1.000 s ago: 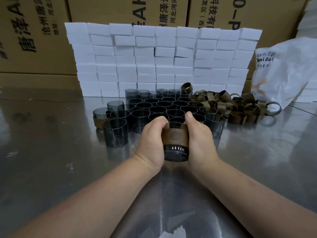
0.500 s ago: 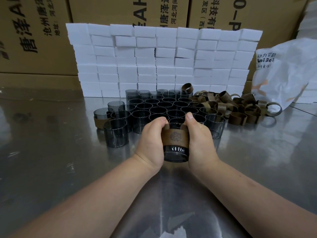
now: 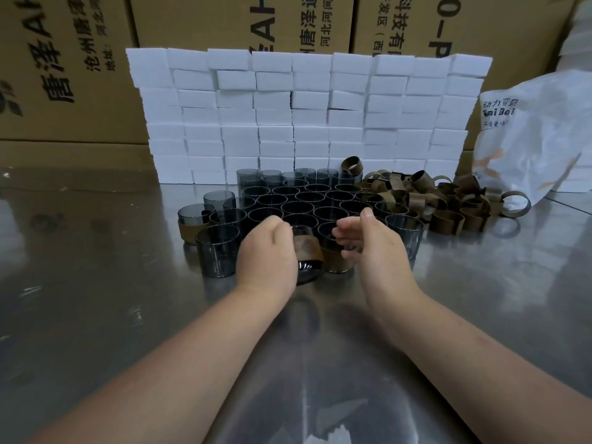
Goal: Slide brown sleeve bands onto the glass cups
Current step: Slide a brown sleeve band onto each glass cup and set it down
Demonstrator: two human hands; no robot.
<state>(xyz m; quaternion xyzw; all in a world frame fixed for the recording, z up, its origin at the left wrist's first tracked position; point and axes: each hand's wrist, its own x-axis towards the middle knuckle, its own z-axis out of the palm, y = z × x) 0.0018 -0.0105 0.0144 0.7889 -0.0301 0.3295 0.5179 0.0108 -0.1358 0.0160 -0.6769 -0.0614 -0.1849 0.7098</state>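
Left hand (image 3: 266,251) grips brown-banded glass cup (image 3: 308,268).

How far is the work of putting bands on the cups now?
Early stage. Done: a banded cup at the far left and a second banded cup near the right hand stand on the table. In hand: the left hand grips a third cup with its band on; the right hand is open. Left: a large cluster of bare cups and a pile of loose bands.
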